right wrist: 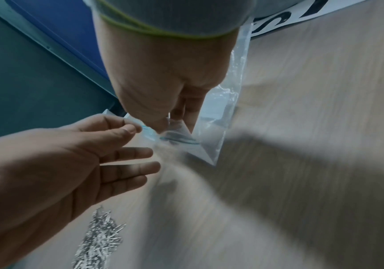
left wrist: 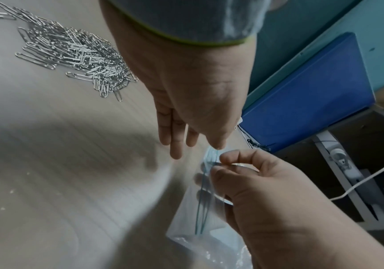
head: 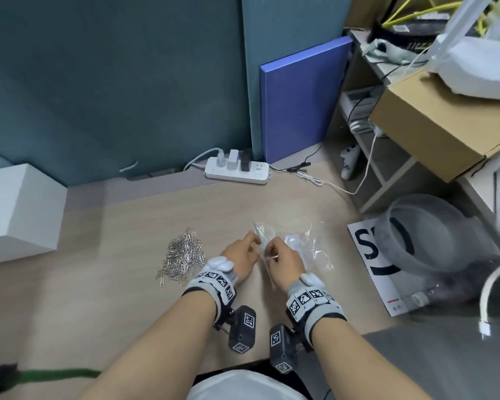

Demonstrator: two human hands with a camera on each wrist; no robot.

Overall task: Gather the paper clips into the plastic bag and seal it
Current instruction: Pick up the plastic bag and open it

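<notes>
A pile of silver paper clips [head: 182,255] lies on the wooden table [head: 156,215], just left of my left hand [head: 256,241]; the pile also shows in the left wrist view [left wrist: 75,56] and, blurred, in the right wrist view [right wrist: 96,236]. A clear plastic zip bag [head: 300,246] with a blue seal line lies flat to the right. My left hand [right wrist: 133,127] pinches the bag's mouth edge with thumb and index finger, its other fingers straight. My right hand [left wrist: 218,164] pinches the same mouth edge [right wrist: 177,140] right beside it. No clips show inside the bag [left wrist: 198,227].
A white power strip [head: 237,170] with plugs and a thin cable [head: 324,181] sit at the table's back. A white box [head: 18,209] stands far left, a blue board [head: 303,99] leans behind. A printed sheet [head: 370,255] and clear round tub [head: 433,235] lie right.
</notes>
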